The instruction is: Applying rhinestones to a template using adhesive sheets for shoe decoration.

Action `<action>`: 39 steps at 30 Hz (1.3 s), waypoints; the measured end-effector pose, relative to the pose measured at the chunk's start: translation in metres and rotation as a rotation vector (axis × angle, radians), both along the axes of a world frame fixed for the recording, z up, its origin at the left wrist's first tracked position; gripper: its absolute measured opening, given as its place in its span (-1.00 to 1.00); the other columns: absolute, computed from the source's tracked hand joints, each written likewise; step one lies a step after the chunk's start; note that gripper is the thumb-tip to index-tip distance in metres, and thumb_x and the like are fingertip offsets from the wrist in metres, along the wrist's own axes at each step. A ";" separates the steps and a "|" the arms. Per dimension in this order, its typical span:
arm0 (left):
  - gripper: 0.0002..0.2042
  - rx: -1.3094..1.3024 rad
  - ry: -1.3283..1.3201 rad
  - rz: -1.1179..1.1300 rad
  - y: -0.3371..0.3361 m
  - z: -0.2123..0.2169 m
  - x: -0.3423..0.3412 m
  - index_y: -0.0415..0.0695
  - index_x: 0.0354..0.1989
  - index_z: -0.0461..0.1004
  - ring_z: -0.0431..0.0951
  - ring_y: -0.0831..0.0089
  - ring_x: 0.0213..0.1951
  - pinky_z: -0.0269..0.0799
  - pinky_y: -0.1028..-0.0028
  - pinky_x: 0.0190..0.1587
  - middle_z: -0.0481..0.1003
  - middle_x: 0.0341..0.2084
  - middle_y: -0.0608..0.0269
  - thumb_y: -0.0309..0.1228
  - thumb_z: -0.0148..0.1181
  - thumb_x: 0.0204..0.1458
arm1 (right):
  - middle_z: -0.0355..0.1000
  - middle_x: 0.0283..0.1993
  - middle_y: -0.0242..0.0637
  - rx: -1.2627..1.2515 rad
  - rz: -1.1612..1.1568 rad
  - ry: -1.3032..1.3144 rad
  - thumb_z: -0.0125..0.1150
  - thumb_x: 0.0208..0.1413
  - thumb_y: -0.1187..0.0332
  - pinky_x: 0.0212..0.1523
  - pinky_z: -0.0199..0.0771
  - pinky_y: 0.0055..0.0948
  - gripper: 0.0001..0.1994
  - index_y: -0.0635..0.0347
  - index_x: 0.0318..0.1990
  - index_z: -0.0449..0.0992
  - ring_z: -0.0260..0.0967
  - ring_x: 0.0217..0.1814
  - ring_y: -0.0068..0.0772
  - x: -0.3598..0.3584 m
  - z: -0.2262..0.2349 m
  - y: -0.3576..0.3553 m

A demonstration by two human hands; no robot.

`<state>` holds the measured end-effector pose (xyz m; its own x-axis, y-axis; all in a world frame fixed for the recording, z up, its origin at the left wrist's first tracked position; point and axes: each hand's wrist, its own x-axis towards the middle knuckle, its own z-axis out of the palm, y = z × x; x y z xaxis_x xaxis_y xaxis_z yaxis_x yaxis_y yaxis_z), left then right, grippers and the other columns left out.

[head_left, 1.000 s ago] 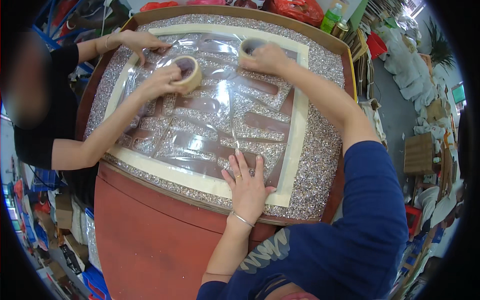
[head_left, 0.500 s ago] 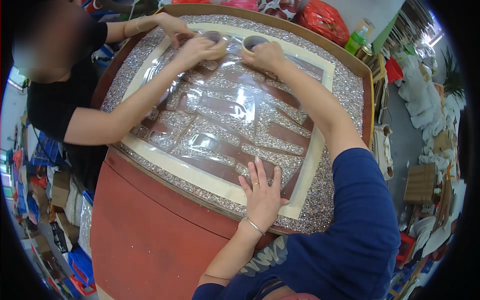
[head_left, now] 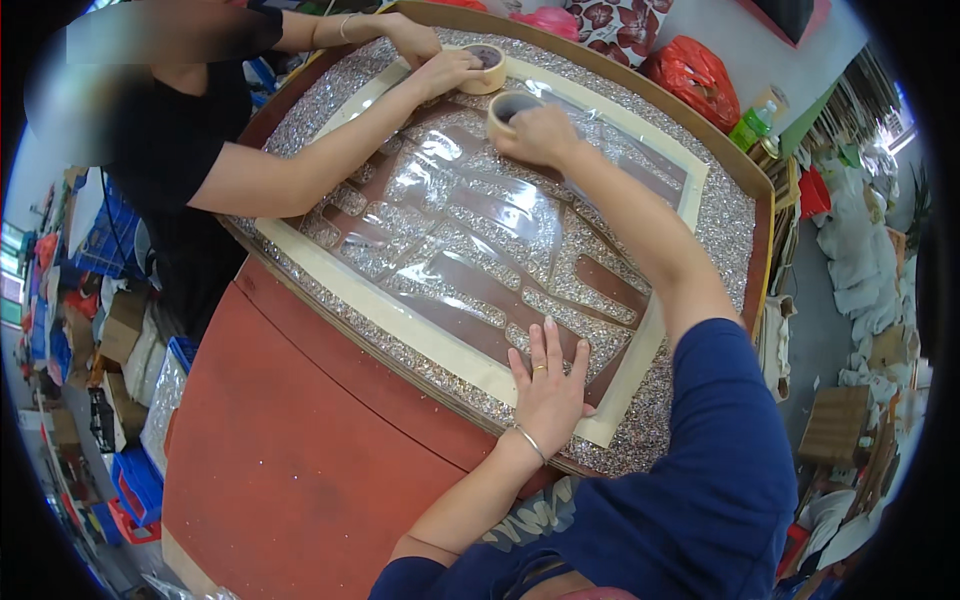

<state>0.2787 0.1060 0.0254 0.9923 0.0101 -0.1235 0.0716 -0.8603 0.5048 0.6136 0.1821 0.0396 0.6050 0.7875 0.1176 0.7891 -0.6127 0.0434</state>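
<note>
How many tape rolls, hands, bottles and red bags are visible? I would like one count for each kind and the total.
Tape rolls: 2, one under the right hand at, one held by a co-worker at
Hands: 4, including the left hand
Green bottles: 1
Red bags: 1
Total: 8

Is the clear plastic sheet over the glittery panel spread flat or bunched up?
Spread flat: the clear plastic sheet lies across the panel, wrinkled, with the left hand pressing on it.
</note>
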 end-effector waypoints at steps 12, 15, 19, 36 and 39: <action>-0.17 0.027 -0.031 0.067 -0.005 0.000 0.000 -0.04 0.21 0.19 -0.18 -0.16 0.33 -0.23 -0.23 0.21 -0.11 0.27 -0.29 -0.10 0.39 -0.33 | 0.53 -0.45 -0.16 0.133 -0.086 -0.032 -0.02 -0.02 -0.07 -0.32 0.46 -0.23 -0.55 0.11 -0.52 0.60 0.53 -0.39 -0.23 -0.042 0.003 0.029; -0.18 0.032 -0.021 0.073 -0.006 -0.002 0.000 -0.03 0.20 0.19 -0.18 -0.15 0.33 -0.24 -0.22 0.22 -0.09 0.27 -0.27 -0.10 0.39 -0.33 | 0.53 -0.49 -0.17 0.134 0.040 -0.117 -0.02 -0.02 -0.06 -0.35 0.44 -0.23 -0.55 0.11 -0.57 0.60 0.52 -0.41 -0.22 -0.079 -0.016 0.037; -0.18 0.039 -0.013 0.113 -0.003 -0.006 -0.008 -0.01 0.21 0.19 -0.18 -0.13 0.33 -0.24 -0.19 0.23 -0.10 0.28 -0.25 -0.09 0.38 -0.32 | 0.45 -0.63 -0.16 0.254 0.243 -0.081 0.10 -0.11 -0.09 -0.41 0.47 -0.24 -0.54 0.17 -0.64 0.56 0.49 -0.49 -0.14 -0.125 -0.009 0.000; -0.17 -0.007 -0.085 0.079 -0.009 -0.004 -0.003 -0.05 0.20 0.18 -0.19 -0.20 0.32 -0.20 -0.27 0.19 -0.13 0.27 -0.33 -0.10 0.40 -0.33 | 0.50 -0.38 0.02 0.061 -0.457 -0.070 -0.11 0.01 -0.23 -0.16 0.45 -0.18 -0.36 0.27 -0.35 0.58 0.48 -0.25 0.02 0.030 0.002 -0.083; -0.20 0.024 -0.004 0.079 -0.007 -0.003 -0.001 -0.02 0.20 0.19 -0.18 -0.12 0.33 -0.23 -0.18 0.23 -0.12 0.29 -0.25 -0.09 0.38 -0.30 | 0.51 -0.29 0.03 0.083 -0.409 -0.030 -0.13 0.02 -0.23 -0.11 0.44 -0.19 -0.35 0.26 -0.30 0.59 0.47 -0.17 0.02 0.008 -0.011 -0.044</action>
